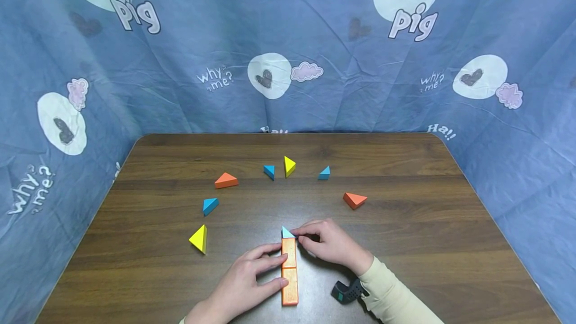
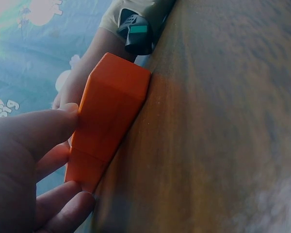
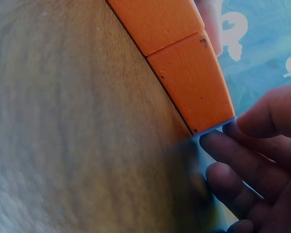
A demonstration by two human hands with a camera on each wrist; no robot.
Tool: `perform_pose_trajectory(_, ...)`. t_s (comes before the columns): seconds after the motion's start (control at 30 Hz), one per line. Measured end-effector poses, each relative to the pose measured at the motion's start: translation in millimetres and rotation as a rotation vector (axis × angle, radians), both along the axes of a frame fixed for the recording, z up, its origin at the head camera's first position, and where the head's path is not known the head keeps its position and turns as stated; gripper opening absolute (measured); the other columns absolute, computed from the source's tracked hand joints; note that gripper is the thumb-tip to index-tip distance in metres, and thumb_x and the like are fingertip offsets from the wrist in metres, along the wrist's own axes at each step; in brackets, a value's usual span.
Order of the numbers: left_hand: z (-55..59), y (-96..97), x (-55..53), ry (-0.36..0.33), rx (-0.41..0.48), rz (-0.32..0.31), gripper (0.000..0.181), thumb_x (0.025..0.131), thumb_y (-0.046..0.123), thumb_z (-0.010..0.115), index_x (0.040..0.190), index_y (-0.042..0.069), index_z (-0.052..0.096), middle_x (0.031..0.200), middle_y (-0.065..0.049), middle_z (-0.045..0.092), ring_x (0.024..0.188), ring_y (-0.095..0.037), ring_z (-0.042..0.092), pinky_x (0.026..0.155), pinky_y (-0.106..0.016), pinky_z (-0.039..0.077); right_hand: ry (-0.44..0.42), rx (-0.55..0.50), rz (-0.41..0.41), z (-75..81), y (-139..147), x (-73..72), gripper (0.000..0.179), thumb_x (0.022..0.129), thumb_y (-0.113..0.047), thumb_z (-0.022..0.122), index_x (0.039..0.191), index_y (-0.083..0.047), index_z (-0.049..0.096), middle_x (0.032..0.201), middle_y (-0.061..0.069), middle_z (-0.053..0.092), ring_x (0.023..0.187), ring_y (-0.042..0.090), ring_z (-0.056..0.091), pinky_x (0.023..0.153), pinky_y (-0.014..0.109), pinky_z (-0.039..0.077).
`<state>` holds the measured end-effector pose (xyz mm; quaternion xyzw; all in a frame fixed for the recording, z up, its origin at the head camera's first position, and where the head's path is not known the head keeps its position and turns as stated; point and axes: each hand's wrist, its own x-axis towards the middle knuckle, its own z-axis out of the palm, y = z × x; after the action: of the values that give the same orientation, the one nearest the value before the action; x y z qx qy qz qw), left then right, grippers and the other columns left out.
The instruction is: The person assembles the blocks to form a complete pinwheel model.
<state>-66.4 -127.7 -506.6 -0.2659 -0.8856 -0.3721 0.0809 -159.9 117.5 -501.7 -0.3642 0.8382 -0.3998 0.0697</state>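
Two orange rectangular blocks stand end to end in a line, the far one [image 1: 289, 249] and the near one [image 1: 291, 291]. A light-blue triangular block [image 1: 286, 233] sits against the far end. My left hand [image 1: 245, 274] lies along their left side, its thumb touching the near block and its fingertips at the far one, fingers fairly straight. With thumb and fingers, my right hand [image 1: 330, 244] pinches the blue triangle at its right corner. In the right wrist view only a thin blue edge shows beyond the orange block [image 3: 194, 87]; fingers hide the rest.
Loose triangular blocks lie in an arc beyond the hands: yellow [image 1: 198, 239], blue [image 1: 210, 206], orange [image 1: 226, 180], another yellow [image 1: 289, 166] and several more. A dark band [image 1: 348, 291] hangs at the right wrist. Patterned blue cloth [image 1: 315, 104] surrounds the wooden table [image 1: 405, 174].
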Motion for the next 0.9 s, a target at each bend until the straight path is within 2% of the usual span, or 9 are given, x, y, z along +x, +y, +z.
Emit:
perform_pose_trajectory(0.53,0.3,-1.0,-0.5,-0.01,-0.006,0.001,0.045,0.086,0.048,0.075,0.123,0.024,0.072,0.136,0.01,0.057,0.121,-0.013,0.055,0.094,-0.038,0.048,0.015,-0.044,-0.027,1.6,2.7,-2.0,0.023,0.093,-0.016,0.064,0.114,-0.015,0.075,0.108,-0.012,0.07,0.103,0.005,0.063,0.089,0.03,0.051)
perform_pose_trajectory(0.73,0.3,-1.0,-0.7,-0.02,-0.009,0.001,0.045,0.086,0.049,0.074,0.124,0.024,0.071,0.137,0.011,0.056,0.122,-0.012,0.055,0.095,-0.038,0.048,0.079,-0.072,-0.058,6.8,10.7,-5.3,0.023,0.091,-0.013,0.067,0.113,-0.011,0.075,0.108,-0.008,0.071,0.103,0.007,0.064,0.088,0.031,0.052)
perform_pose_trajectory(0.9,0.8,-1.3,0.3,-0.036,-0.014,0.008,0.046,0.086,0.05,0.073,0.124,0.025,0.071,0.137,0.012,0.055,0.122,-0.012,0.055,0.095,-0.039,0.048,0.149,-0.085,-0.126,12.4,24.1,-11.2,0.023,0.091,-0.016,0.072,0.113,-0.01,0.075,0.108,-0.008,0.07,0.092,0.008,0.065,0.08,0.03,0.053)
